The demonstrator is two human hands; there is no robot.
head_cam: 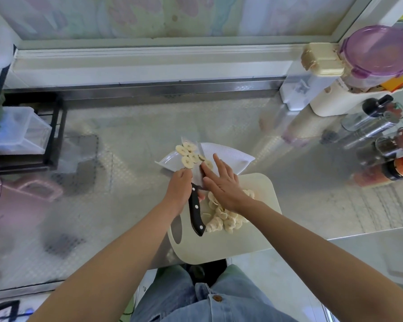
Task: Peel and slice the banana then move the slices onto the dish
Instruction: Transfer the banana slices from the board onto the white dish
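Jeans (219,298) run off the bottom edge. The left hand (179,189) grips the knife (197,212), and the right hand (221,182) lays straight fingers on its mostly hidden blade. Banana slices (188,155) sit over the dish (230,156), others on the cutting board (254,233).

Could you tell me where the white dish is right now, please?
In the head view, the white ribbed dish sits centre, just beyond the cream cutting board.

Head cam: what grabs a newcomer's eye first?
Centre frame, the left hand grips a black-handled knife with its blade over the white dish, the right hand laying straight fingers on the blade. A few banana slices cluster by the blade there; a bigger pile sits on the cutting board.
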